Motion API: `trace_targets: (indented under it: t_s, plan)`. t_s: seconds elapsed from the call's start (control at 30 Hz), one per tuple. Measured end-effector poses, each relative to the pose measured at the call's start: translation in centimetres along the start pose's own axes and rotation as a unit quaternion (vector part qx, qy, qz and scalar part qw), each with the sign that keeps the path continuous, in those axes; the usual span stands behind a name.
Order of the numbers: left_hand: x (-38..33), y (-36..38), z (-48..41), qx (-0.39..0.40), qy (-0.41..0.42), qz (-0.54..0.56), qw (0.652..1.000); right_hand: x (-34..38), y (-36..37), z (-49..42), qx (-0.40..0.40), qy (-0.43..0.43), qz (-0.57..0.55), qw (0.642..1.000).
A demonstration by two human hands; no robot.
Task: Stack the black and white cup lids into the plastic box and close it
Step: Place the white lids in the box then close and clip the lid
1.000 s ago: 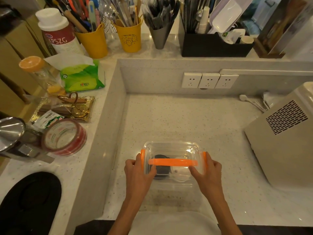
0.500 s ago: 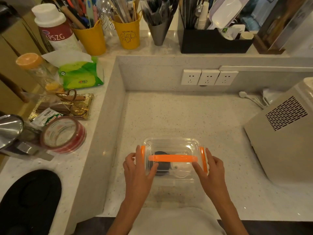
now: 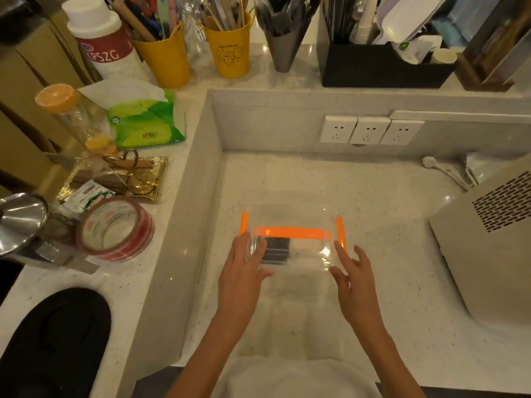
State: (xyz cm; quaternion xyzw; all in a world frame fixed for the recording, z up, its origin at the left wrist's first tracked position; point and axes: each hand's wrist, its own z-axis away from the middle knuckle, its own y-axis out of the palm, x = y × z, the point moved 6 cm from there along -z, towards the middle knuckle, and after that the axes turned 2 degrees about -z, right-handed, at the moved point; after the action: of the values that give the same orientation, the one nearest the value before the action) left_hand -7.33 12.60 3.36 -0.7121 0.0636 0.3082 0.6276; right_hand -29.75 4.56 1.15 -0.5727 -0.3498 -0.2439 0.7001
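Observation:
A clear plastic box (image 3: pixel 293 219) with its lid on stands on the speckled counter, with an orange handle across the top and orange clips at both ends. Through the near wall the black cup lids (image 3: pixel 275 250) show as a dark stack; the white lids beside them are too blurred to make out. My left hand (image 3: pixel 244 271) lies against the box's near left corner with fingers spread. My right hand (image 3: pixel 352 271) hovers at the near right corner, fingers apart, close to the right clip; contact cannot be told.
A beige appliance (image 3: pixel 488 239) stands close on the right. A raised ledge on the left carries a roll of tape (image 3: pixel 115 228), a gold tray (image 3: pixel 115 176), tissues (image 3: pixel 146 122) and a metal lid (image 3: pixel 20 219). Utensil cups (image 3: pixel 230 47) line the back ledge above the wall sockets (image 3: pixel 370 130).
Both hands have slid back from the orange end clips and the handle to the box's near corners, and their fingers have opened. The view has tilted down a little.

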Motion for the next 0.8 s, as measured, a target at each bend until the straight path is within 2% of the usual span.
trace_targets:
  t_s: [0.07, 0.13, 0.4, 0.57, 0.8]
  plan:
    - [0.5, 0.4, -4.0, -0.002, -0.016, 0.019, 1.000, 2.1, 1.0, -3.8, -0.020, -0.083, 0.046, 0.995]
    - [1.2, 1.0, -8.4, 0.020, -0.027, -0.012, 0.999, 3.4, 2.3, -7.7, -0.007, -0.109, 0.083, 0.991]
    - [2.6, -0.1, -21.1, 0.059, -0.012, -0.020, 0.998, 6.1, 4.9, -18.6, 0.009, -0.109, 0.081, 0.991]
    - [2.4, -0.8, -24.5, 0.030, 0.046, -0.025, 0.998, 7.6, 5.2, -22.1, -0.002, -0.114, 0.070, 0.991]
    - [2.7, -0.8, -26.2, 0.035, 0.060, -0.015, 0.997, 8.3, 4.8, -23.6, -0.013, -0.104, 0.091, 0.990]
